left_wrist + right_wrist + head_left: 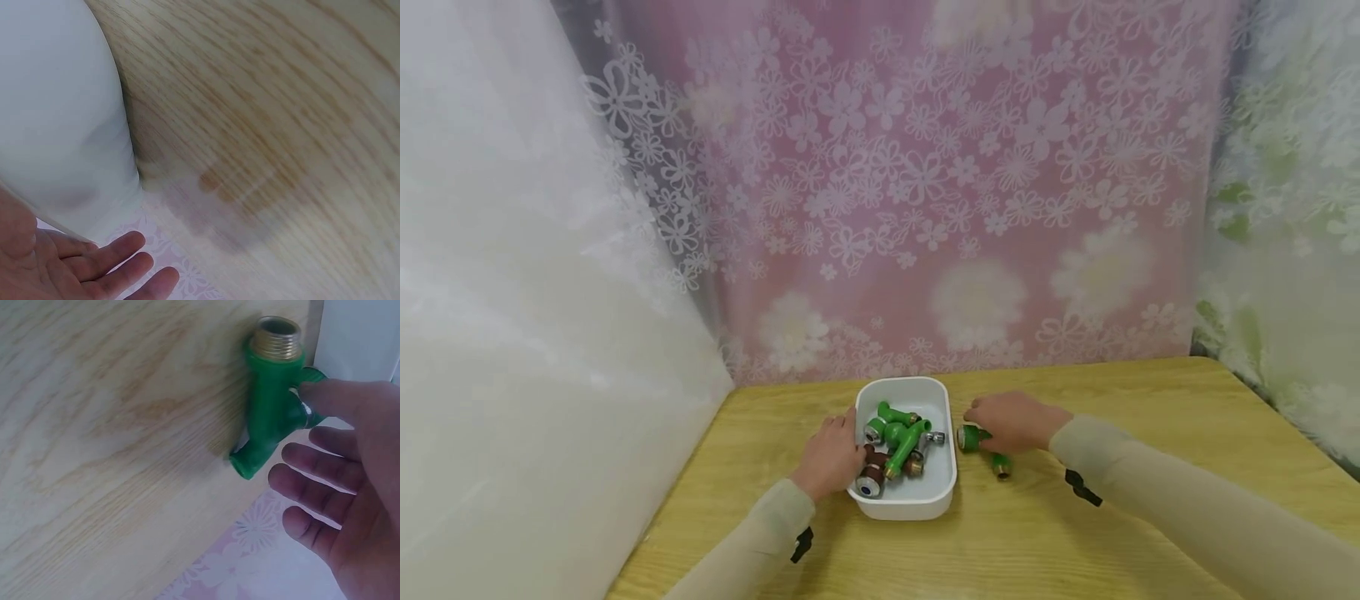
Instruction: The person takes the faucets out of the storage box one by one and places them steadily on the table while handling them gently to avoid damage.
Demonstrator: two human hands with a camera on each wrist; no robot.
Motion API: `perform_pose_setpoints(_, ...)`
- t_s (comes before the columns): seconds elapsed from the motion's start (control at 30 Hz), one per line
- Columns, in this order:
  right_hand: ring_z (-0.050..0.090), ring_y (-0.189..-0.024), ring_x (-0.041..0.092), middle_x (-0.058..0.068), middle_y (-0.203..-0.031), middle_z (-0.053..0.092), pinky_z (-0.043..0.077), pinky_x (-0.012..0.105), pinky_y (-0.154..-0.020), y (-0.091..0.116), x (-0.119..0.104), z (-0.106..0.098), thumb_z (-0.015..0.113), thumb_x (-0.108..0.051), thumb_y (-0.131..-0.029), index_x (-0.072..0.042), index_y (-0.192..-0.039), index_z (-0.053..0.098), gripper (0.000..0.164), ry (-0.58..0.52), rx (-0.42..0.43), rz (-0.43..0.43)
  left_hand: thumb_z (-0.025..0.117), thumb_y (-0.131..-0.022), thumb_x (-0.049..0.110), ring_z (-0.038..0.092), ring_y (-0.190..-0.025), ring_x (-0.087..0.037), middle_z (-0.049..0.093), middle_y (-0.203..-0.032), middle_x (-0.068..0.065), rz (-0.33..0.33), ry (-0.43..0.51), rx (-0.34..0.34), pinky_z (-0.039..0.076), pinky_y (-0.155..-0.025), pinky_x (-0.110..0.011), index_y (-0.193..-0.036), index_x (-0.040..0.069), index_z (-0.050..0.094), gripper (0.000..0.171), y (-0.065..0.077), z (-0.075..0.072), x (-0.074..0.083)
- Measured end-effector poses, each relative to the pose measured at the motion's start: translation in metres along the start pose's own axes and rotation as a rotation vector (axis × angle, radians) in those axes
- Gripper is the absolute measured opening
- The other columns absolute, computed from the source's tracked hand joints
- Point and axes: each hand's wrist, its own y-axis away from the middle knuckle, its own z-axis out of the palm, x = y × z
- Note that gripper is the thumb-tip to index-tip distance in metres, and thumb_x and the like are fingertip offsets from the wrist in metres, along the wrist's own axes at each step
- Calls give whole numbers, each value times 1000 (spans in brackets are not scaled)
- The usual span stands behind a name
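A green tap [265, 403] with a brass threaded end lies on the table just right of the white tub [901, 510]. My right hand [1018, 421] is over it; in the right wrist view the thumb reaches its green handle end, while the other fingers stay loosely extended beside it. My left hand [829, 460] rests at the tub's left rim, its fingers [119, 253] loosely extended along the outside. Inside the tub lie several taps: a green tap [910, 446] on top, another green tap [895, 414] behind, a brown tap [872, 471] near my left thumb and a metal-ended piece [934, 437].
The tub stands on a wood-grain table [1037, 542], close to its back edge. Behind hangs a pink flowered curtain [925, 183]. A white sheet [535, 292] borders the left side, and a pale flowered curtain [1285, 208] the right.
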Motion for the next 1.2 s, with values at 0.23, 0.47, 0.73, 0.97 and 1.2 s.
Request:
perform_pose_setpoints(0.23, 68, -93, 22, 6, -106, 69, 57, 41, -82, 5, -1, 4, 75, -18, -90, -8, -110, 71, 23, -19, 31, 5, 56, -99, 27, 49, -133, -34, 55, -143, -17, -7, -12, 4, 48, -102, -54, -157, 2, 32, 68, 2, 1, -1)
perform_pose_setpoints(0.47, 66, -87, 19, 4, -100, 68, 57, 39, -80, 2, -2, 8, 71, -12, -92, -8, -103, 71, 12, -66, 28, 25, 57, -98, 28, 49, -133, -35, 55, -142, -18, 6, -4, 7, 49, -102, -53, -157, 2, 31, 70, 3, 4, 0)
perform_pose_setpoints(0.73, 64, -84, 13, 0, -97, 67, 56, 35, -77, -7, -6, 12, 72, -14, -93, -11, -104, 73, 12, -108, 30, 45, 59, -98, 27, 50, -132, -34, 56, -140, -18, -10, -4, 16, 48, -102, -53, -157, 2, 31, 69, 5, 4, -2)
perform_pose_setpoints(0.97, 63, -83, 13, -1, -95, 67, 56, 35, -77, -14, -7, 12, 73, -13, -92, -11, -102, 72, 9, -96, 20, 59, 58, -99, 28, 51, -132, -33, 56, -141, -18, 4, -11, 14, 49, -102, -53, -157, 2, 30, 70, 4, 0, -1)
perform_pose_setpoints(1.2, 63, -81, 13, 0, -92, 66, 56, 34, -76, -17, -10, 9, 73, -13, -92, -10, -98, 72, 7, -84, 21, 72, 58, -99, 27, 51, -131, -34, 56, -141, -19, 10, -6, 24, 50, -100, -54, -157, 1, 31, 69, 4, -2, 1)
